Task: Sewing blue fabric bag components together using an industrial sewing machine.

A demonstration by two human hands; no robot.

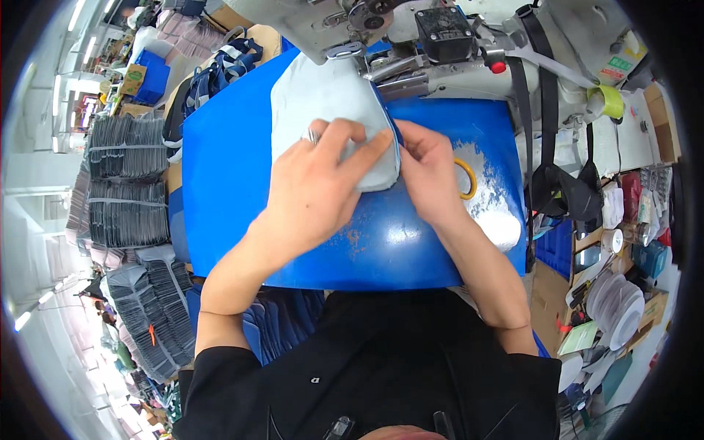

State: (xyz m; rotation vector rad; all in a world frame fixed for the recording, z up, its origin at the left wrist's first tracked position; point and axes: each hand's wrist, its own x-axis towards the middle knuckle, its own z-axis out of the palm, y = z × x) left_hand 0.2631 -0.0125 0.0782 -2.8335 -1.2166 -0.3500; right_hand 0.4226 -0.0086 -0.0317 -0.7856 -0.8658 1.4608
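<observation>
A pale grey padded fabric piece [315,95] with a dark blue edge lies on the blue table, its far end under the head of a sewing machine [315,22]. My left hand [315,183] rests on top of the piece, fingers bent and spread apart, pressing on it. At the right edge of the fabric, my right hand [429,169] pinches the dark blue border between thumb and fingers. Beside my right hand a yellow ring-shaped handle [469,178] shows; the rest of that object is hidden.
The blue tabletop [227,183] has a worn silvery patch on its right. A black motor box [444,35] and a red knob [498,67] sit on the machine. Black straps [548,110] hang at right. Bundled dark stacks [128,213] stand left; white spools [616,308] lie right.
</observation>
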